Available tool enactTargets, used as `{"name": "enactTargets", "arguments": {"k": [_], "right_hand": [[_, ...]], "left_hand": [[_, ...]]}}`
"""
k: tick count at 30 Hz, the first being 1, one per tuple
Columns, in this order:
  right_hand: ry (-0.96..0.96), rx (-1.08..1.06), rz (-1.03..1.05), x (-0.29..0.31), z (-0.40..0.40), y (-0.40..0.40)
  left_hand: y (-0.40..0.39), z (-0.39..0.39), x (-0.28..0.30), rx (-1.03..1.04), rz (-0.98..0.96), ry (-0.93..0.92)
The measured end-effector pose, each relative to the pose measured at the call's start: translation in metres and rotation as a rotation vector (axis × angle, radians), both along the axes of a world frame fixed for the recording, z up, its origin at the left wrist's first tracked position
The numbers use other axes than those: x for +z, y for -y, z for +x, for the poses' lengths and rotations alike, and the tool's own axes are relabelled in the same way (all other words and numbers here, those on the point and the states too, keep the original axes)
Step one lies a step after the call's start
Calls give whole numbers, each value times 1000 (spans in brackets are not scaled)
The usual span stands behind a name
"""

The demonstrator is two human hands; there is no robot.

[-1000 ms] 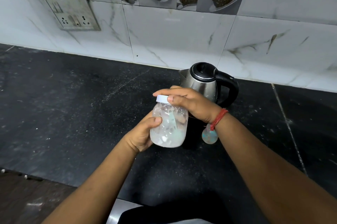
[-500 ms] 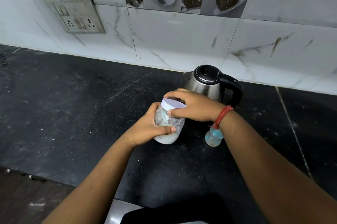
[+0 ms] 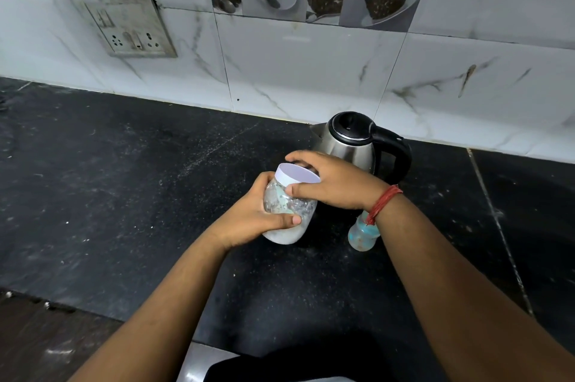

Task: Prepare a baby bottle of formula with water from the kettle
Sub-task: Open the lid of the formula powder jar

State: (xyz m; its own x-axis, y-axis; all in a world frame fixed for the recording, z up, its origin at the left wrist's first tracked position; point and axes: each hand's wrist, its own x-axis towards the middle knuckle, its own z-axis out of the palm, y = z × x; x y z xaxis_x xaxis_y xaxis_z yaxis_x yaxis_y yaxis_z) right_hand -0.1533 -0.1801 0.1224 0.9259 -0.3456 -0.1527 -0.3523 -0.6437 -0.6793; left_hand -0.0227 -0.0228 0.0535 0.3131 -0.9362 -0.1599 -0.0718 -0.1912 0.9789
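**Both hands on the formula jar, bottle waiting by the kettle**

The left hand wraps around the body of a clear, rounded plastic jar whose lower part holds white powder. Its fingers curl behind the jar and the thumb lies across the front, so this grip is grasping the jar. The jar is tilted, with its top leaning towards the right hand. Whether its base touches the black speckled stone desk or is held just above it cannot be told.

The right hand comes over from the right and closes on the jar's flat white round lid. Its fingers arch over the far edge and the thumb presses on the near edge, so this grip is grasping the lid. A red thread band circles the right wrist.

Just behind the hands stands a stainless steel electric kettle with a black lid and black handle, close to the white marbled wall tiles. A small clear baby bottle with blue markings stands on the desk just right of the jar, partly hidden under the right wrist; its top cannot be seen.

A grey switch and socket plate is set into the wall at upper left.
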Motion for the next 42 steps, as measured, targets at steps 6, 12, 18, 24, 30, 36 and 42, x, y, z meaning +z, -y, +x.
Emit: {"name": "enactTargets", "arguments": {"k": [6, 12, 18, 24, 30, 36, 42], "right_hand": [[135, 32, 392, -10, -6, 3], [24, -53, 31, -5, -2, 2], [25, -27, -2, -2, 1, -2], [265, -77, 289, -1, -6, 1], [339, -239, 234, -19, 2, -8], [235, -407, 145, -49, -2, -23], [77, -373, 13, -102, -1, -38]], "left_hand": [[0, -1, 5, -17, -14, -14], [0, 1, 4, -12, 15, 34], [-2, 2, 4, -17, 11, 30], [-2, 5, 1, 17, -38, -23], [-13, 11, -16, 167, -77, 25], [-18, 28, -45, 314, -38, 178], [-30, 39, -70, 409, 26, 229]]}}
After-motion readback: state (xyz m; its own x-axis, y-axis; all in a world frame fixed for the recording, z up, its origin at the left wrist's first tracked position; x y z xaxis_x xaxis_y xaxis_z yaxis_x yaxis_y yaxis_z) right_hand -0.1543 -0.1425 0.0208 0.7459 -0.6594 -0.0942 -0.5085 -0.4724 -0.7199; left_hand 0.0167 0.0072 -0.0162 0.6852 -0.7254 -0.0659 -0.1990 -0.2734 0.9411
